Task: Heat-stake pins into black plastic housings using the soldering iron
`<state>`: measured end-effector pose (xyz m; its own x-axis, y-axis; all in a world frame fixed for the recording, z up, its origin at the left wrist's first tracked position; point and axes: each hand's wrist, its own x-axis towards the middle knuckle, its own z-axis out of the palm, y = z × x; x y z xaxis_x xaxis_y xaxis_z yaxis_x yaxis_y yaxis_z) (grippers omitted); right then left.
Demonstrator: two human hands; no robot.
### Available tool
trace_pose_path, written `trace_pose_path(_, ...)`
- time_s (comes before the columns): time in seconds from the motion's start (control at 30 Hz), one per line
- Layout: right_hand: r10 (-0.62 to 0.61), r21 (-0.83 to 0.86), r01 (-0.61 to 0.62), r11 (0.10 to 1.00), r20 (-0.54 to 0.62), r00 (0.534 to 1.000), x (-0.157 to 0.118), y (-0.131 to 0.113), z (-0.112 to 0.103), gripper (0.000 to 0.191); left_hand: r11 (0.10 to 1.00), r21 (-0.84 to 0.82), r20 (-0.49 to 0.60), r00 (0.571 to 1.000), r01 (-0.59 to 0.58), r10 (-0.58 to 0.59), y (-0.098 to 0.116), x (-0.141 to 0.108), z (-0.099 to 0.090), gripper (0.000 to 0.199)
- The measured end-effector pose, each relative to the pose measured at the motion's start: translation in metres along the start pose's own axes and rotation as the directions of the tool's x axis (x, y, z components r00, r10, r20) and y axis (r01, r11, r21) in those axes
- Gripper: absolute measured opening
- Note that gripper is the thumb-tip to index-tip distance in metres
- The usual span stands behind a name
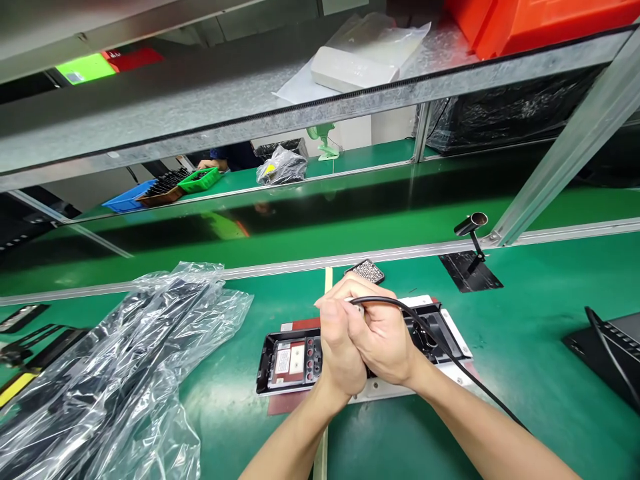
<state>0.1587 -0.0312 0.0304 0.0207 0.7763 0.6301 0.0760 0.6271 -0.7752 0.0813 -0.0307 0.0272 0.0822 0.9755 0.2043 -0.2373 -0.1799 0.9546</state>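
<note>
Both my left hand (340, 353) and my right hand (383, 333) are closed, pressed together over the middle of a long black plastic housing (265, 363). A black cable (453, 357) comes out at the top of the two fists, bends over my right hand and runs down to the lower right. What the fists hold at the end of this cable is hidden by the fingers. The housing lies in a pale fixture (387, 392) with reddish-brown plates. Its left end shows a label and a row of round holes; its middle is covered by my hands.
A small tray of tiny metal parts (369, 271) sits just behind my hands. Clear plastic bags with dark parts (150, 333) lie left. At right stand a metal tube holder (471, 227) and a black item (607, 353). A metal shelf (200, 107) crosses above; a co-worker's hand (213, 164) shows beyond.
</note>
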Motion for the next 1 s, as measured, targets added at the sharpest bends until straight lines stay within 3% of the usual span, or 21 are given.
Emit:
trace_pose_path(0.17, -0.01, -0.006, 0.01, 1.0, 0.004, 1.0, 0.0, 0.0, 0.0, 0.032, 0.992, -0.044, 0.166, 0.979, -0.116, 0.121, -0.002, 0.001, -0.003, 0.05)
trace_pose_path(0.33, -0.008, -0.004, 0.008, 1.0, 0.001, 1.0, 0.001, -0.001, 0.0, 0.032, 0.991, -0.073, 0.16, 0.979, -0.116, 0.126, -0.004, 0.002, -0.004, 0.045)
trace_pose_path(0.5, 0.0, -0.011, 0.0, 1.0, 0.004, 1.0, 0.001, -0.002, 0.0, 0.032, 0.987, -0.108, 0.086, 0.988, -0.119, 0.129, -0.008, 0.002, -0.006, 0.038)
trace_pose_path(0.67, 0.004, -0.007, -0.004, 1.0, -0.002, 1.0, 0.001, -0.002, 0.0, 0.03, 0.993, -0.037, 0.036, 0.993, -0.112, 0.114, -0.011, -0.001, -0.006, 0.048)
trace_pose_path(1.0, 0.023, 0.005, -0.023, 1.0, -0.009, 1.0, 0.001, -0.003, 0.0, 0.032, 0.993, -0.029, 0.071, 0.991, -0.111, 0.113, -0.008, -0.001, -0.005, 0.054)
